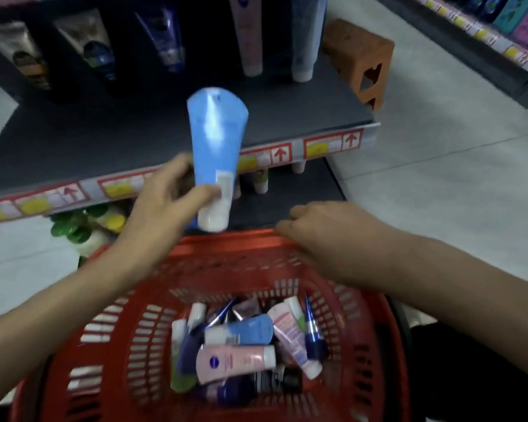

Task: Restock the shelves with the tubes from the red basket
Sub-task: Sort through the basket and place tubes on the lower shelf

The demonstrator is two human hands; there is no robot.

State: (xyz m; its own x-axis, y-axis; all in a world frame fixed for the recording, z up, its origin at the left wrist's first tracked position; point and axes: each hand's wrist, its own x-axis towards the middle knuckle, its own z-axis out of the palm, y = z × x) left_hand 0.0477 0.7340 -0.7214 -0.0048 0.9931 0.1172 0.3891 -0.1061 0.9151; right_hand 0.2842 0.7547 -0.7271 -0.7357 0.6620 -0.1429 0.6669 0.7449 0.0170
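Note:
My left hand [168,193] grips a light blue tube [215,141] near its white cap, cap down, above the far rim of the red basket [363,315]. My right hand [326,229] hovers over that far rim with its fingers curled loosely and nothing in them. Several tubes lie in the basket bottom, among them a pink tube [235,360], a blue tube [247,330] and a dark purple tube [235,391]. The dark shelf [302,108] in front carries standing tubes at its back, among them a similar light blue tube [305,35].
Price labels with red arrows [333,144] run along the shelf's front edge. A lower shelf [287,202] holds more tubes and green-capped bottles [73,229]. A brown perforated brick [363,59] stands right of the shelf. Another stocked shelf [485,32] runs at top right across the tiled floor.

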